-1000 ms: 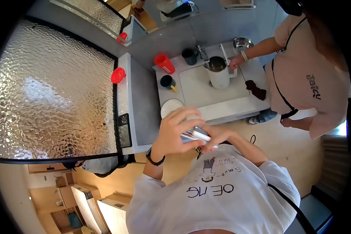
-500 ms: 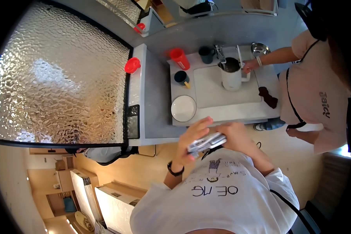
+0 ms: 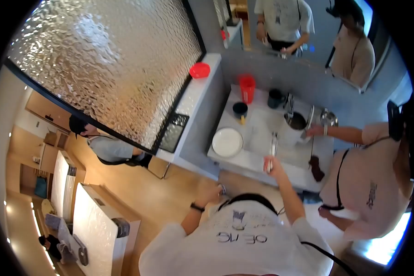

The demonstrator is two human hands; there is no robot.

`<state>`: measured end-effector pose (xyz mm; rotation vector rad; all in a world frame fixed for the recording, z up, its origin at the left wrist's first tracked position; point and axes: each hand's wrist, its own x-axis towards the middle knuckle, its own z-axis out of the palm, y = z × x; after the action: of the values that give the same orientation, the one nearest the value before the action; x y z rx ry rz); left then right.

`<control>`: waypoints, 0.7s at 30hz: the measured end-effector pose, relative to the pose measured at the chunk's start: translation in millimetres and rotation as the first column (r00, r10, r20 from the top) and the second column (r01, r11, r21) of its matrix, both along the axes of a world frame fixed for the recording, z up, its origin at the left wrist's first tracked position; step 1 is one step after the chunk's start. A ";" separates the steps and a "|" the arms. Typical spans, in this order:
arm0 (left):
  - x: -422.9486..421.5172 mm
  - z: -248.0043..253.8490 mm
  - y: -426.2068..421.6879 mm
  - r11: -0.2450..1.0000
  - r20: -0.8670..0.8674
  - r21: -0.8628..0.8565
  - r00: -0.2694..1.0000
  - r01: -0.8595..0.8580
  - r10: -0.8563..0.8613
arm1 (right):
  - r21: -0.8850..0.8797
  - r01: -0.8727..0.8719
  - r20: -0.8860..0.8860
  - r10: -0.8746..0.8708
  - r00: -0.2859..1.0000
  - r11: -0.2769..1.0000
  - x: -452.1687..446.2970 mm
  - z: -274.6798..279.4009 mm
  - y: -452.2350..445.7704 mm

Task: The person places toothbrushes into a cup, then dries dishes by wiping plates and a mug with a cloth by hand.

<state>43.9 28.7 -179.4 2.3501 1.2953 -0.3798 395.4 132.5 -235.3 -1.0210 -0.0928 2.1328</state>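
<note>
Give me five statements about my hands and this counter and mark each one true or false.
1. The right hand holds a shiny utensil, pointing toward the counter. True.
2. The left hand holds the white plate. False: the plate lies on the counter's left end; this hand holds something shiny.
3. The red cup stands behind the mug with a yellow handle. True.
4. The dark brown item is inside the metal bowl. False: it lies apart, nearer the counter's front.
5. The black wristband is on the left wrist. True.
</note>
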 end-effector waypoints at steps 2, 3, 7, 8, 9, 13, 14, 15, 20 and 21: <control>-24.8 -12.0 -6.3 0.967 0.342 -0.100 0.904 -0.235 0.255 | 0.156 0.051 0.154 -0.075 0.985 0.986 -14.1 22.4 10.6; -38.0 -21.7 -29.6 0.868 0.580 -0.336 0.645 -0.367 0.497 | 0.266 0.034 0.397 -0.142 0.907 0.963 -22.6 50.2 -4.8; -71.3 -92.3 -86.7 0.537 0.533 -0.479 0.255 -0.695 0.806 | 0.246 -0.190 0.920 -0.168 0.353 0.950 -14.4 2.7 -15.5; -89.4 -112.8 -109.3 0.599 0.421 -0.265 0.469 -0.756 0.777 | 0.219 -0.178 0.925 -0.147 0.349 0.959 -9.5 -1.1 -21.1; -116.7 -148.2 -144.5 0.726 0.259 -0.294 0.680 -0.621 0.686 | 0.031 0.044 0.472 -0.054 0.880 0.999 -4.6 -2.0 -20.8; -163.2 -168.9 -211.7 0.637 -0.014 -0.545 0.766 -0.545 0.643 | 0.110 0.140 0.639 -0.178 0.749 0.984 -28.3 19.3 -23.5; -170.4 -167.6 -222.1 0.562 -0.040 -0.573 0.705 -0.597 0.708 | 0.170 0.151 0.683 -0.227 0.694 0.974 -32.6 20.2 -25.3; -171.4 -164.4 -224.2 0.515 -0.054 -0.577 0.658 -0.635 0.751 | 0.146 0.183 0.690 -0.232 0.686 0.972 -28.8 10.7 -24.2; -167.9 -166.2 -207.4 0.346 0.051 -0.551 0.384 -0.759 0.922 | -0.046 0.393 0.247 -0.371 0.895 0.918 -35.3 -11.5 -35.3; -164.9 -165.4 -196.9 0.330 0.112 -0.551 0.324 -0.766 0.939 | -0.050 0.420 0.239 -0.397 0.886 0.906 -38.1 -2.6 -36.0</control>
<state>-121.0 -168.2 -344.8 0.9602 1.8098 0.2203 357.3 96.5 -237.9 -1.2188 0.1158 1.6474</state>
